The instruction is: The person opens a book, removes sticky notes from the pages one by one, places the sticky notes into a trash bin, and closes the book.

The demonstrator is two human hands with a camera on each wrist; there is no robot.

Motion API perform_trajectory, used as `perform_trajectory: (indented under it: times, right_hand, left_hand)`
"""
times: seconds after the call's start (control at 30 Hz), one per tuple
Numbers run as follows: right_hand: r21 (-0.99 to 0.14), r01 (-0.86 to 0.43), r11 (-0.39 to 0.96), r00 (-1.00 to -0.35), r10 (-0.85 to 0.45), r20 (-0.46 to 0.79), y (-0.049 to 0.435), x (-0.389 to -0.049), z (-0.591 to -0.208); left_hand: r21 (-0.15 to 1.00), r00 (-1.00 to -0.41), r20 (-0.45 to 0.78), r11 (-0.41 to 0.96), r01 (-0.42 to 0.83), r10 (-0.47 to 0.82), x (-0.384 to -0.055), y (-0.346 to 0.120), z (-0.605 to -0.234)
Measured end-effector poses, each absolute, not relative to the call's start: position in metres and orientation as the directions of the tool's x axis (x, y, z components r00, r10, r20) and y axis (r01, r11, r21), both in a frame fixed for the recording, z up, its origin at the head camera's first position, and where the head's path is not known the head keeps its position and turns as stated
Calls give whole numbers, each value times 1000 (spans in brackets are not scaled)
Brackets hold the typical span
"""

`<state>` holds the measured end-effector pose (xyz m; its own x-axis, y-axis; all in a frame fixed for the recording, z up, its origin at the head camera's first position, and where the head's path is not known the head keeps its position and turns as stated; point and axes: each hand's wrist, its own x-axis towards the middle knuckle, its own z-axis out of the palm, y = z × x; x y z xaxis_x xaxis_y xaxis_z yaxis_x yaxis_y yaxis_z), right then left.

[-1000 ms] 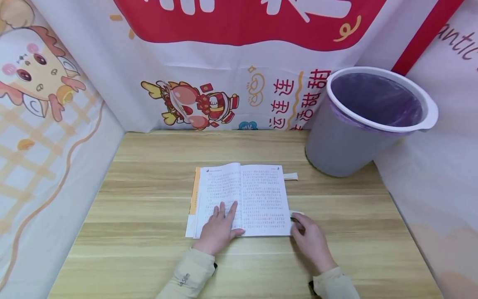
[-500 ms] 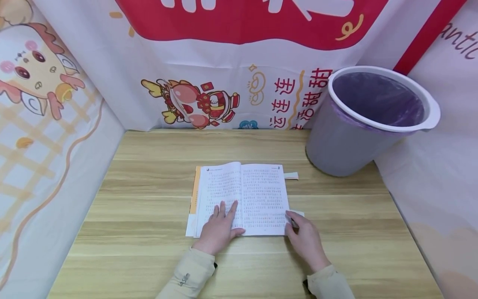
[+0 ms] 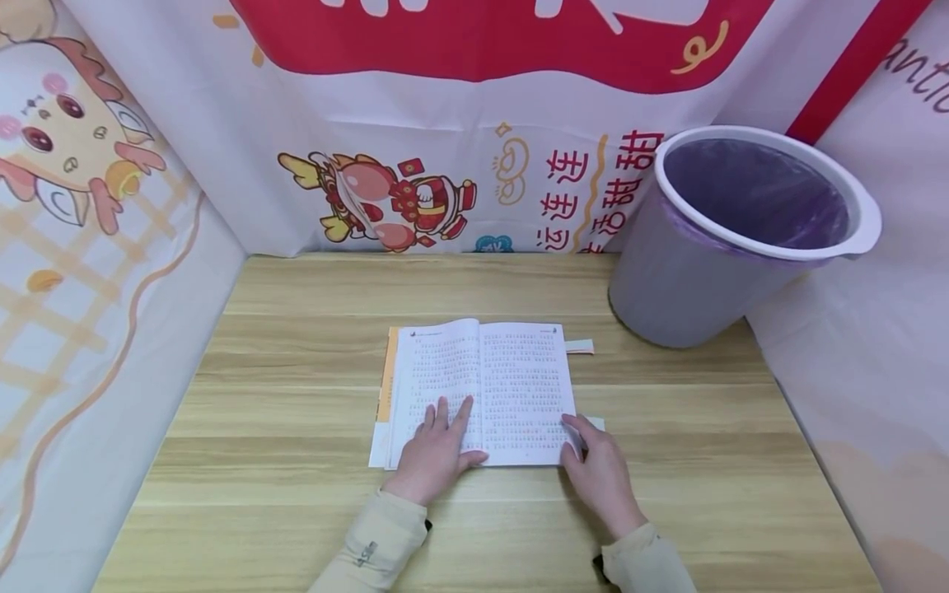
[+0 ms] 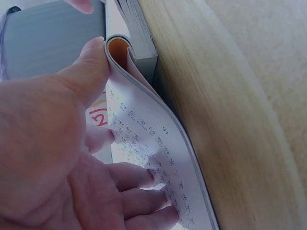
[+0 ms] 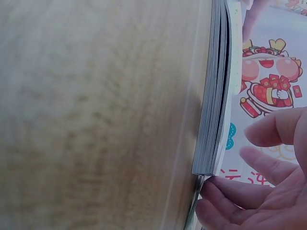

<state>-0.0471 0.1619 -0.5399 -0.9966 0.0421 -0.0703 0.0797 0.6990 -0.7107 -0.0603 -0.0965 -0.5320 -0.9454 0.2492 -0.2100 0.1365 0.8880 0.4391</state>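
Right hand (image 3: pixel 602 478) shifted left, thumb and index apart over book (image 3: pixel 521 379); left hand (image 3: pixel 432 457) unmoved, fingers spread, book beneath.

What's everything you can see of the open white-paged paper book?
The open white-paged paper book lies face up on the pale wooden table, its rows of print too small to read. The left page bulges near the middle fold, and an orange-and-white strip shows along the left edge. One pale strip juts past the right edge near the top, another beside the person's right hand, whose fingers touch that edge. The left hand rests low on the left page.
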Motion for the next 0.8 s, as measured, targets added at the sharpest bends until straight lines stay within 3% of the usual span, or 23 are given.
perform_trajectory:
  times: [0.53, 0.8]
  right_hand:
    - [-795, -8, 607, -983, 143, 119, 158, -44, -534]
    - [-942, -65, 328, -964, 222, 144, 153, -46, -526]
  left_hand:
    - [438, -945, -214, 889, 133, 247, -59, -98, -531]
    - [448, -946, -201, 882, 142, 255, -59, -100, -528]
